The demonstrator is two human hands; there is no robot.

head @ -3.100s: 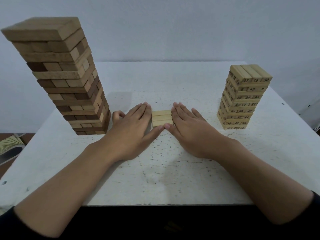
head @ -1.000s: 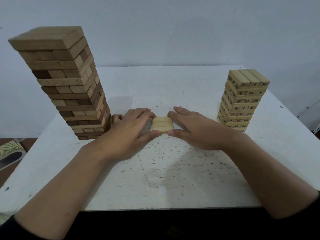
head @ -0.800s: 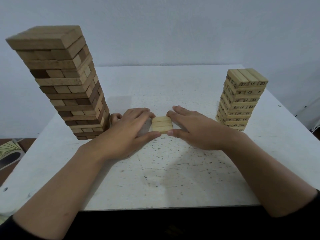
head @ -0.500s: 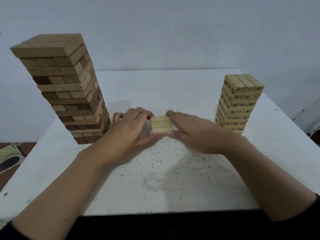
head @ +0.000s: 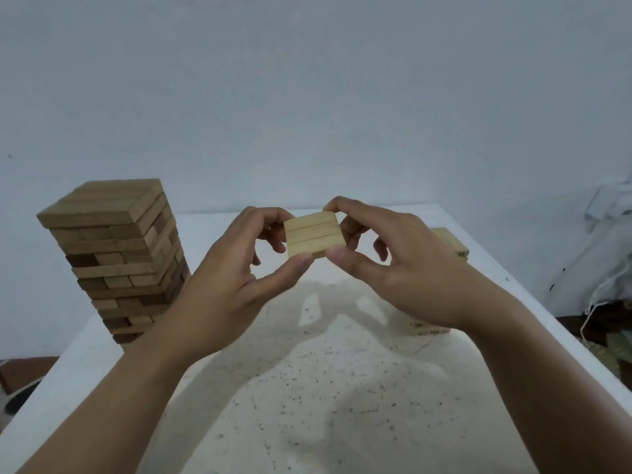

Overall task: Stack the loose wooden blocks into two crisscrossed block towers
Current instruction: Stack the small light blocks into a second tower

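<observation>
Head view: our left hand (head: 236,289) and right hand (head: 403,275) pinched three blocks (head: 314,236) between curled fingers at frame centre, raised off the table (head: 342,405) where they had lain earlier.

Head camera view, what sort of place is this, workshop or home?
Probably a plain room indoors, likelier a home than a workshop: a white speckled table before a bare pale wall, with a tall block tower standing on it.

A white speckled bench (head: 325,405) carries a tall tower (head: 119,261) of brown blocks at its left and a paler, shorter tower (head: 448,241) at its right (mostly hidden from view).
</observation>
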